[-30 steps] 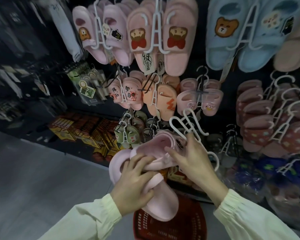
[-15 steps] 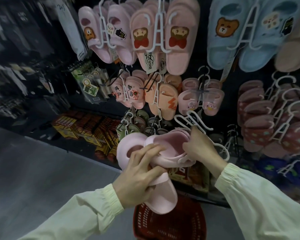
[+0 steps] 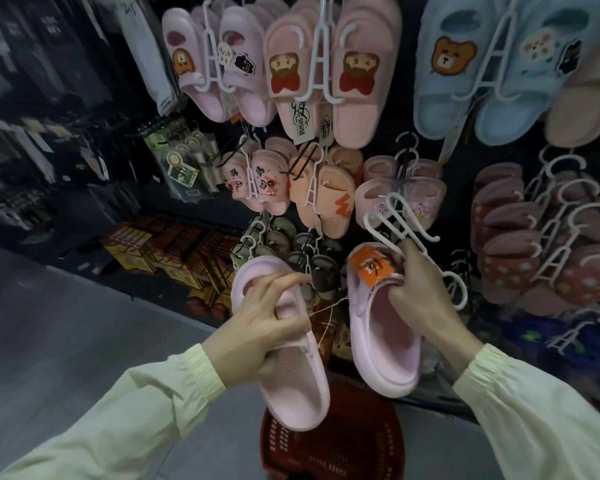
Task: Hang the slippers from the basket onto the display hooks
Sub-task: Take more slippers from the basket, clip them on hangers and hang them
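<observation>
Slippers (image 3: 291, 386) (image 3: 381, 341) parted, open gap between | hands (image 3: 267, 323) (image 3: 420, 306) grip 1 each

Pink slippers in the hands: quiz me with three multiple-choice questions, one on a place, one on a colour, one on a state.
1. Where is the red basket?
A. below the held slippers
B. on a top hook
C. on the left shelf
2. What colour is the tag on the right slipper?
A. green
B. orange
C. white
3. Where is the white hanger?
A. lying in the basket
B. hooked on the display
C. gripped by the right hand
Answers: 1 A, it shows under the left slipper. 2 B, the tag is plainly orange. 3 C, the hanger sticks up out of that hand.
</observation>
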{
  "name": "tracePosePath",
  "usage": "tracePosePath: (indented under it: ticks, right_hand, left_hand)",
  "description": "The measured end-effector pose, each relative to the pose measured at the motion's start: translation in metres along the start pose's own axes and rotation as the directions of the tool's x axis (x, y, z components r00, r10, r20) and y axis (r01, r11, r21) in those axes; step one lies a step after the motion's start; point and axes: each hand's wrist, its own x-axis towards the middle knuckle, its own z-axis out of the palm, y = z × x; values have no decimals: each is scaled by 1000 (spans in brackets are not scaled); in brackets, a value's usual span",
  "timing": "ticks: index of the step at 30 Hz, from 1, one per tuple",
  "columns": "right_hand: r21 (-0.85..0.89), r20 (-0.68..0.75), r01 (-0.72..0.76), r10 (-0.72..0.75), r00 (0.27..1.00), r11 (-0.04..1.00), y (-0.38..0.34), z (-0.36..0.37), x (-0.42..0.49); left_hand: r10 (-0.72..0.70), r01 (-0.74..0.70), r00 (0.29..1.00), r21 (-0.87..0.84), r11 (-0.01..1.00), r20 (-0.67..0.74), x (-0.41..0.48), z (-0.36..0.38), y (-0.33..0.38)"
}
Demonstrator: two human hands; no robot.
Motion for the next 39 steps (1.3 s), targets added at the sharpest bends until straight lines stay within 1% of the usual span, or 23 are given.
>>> tracePosePath:
  ticks: [2,4,6,8,10,12,15,17,18,21,24,29,31,33,39]
  right_hand:
    - [33,7,73,-74,997,997,-4,-1,-7]
    - [20,23,139,-140,990,990,-5,3,-14]
    - [-43,35,185,-184,982,982,-2,11,-19]
    - [-99,52,227,-222,974,969,-1,18,-25]
    - [-142,59,271,-265,963,952,-2,22,-33]
    - [-185,57,324,-319,946,928,-3,25,-41]
    - [-190,62,381,-376,924,905,-3,27,-50]
    - [-180,57,376,-372,926,909,-2,28,-53]
    - [-173,50,369,-366,929,913,-1,29,-54]
    - [-165,48,361,-358,932,918,0,32,-59]
    - [-194,58,349,-344,937,917,0,35,-64]
    - [-236,-34,320,-337,941,918,1,36,-72]
    - [-226,-91,317,-344,935,921,-2,34,-74]
    - [-209,-129,323,-353,927,923,-5,32,-75]
    - [-237,-181,290,-336,924,927,-8,24,-72]
  left_hand:
    - [-31,31,999,-9,999,32,0,-1,-3]
    - [-49,50,998,-12,999,29,2,-3,-3]
    - [-86,87,996,-41,995,15,4,-4,-3]
    - [-158,159,987,-76,984,21,8,-4,-1]
    - [-215,216,976,-65,974,21,12,-3,4]
    - [-223,222,975,-22,975,-14,15,-2,10]
    - [-169,172,985,67,983,-43,17,-2,13]
    - [-114,118,993,154,981,-33,16,1,12]
    - [-95,99,995,169,981,-28,15,2,11]
    - [-53,58,998,153,987,-34,13,7,10]
    - [-6,16,998,167,986,-59,14,10,11]
    - [69,-37,990,249,968,-121,20,10,14]
    - [65,-31,991,268,963,-120,21,11,14]
    - [26,5,993,260,966,-117,22,9,15]
    - [-88,112,989,209,971,-123,30,6,19]
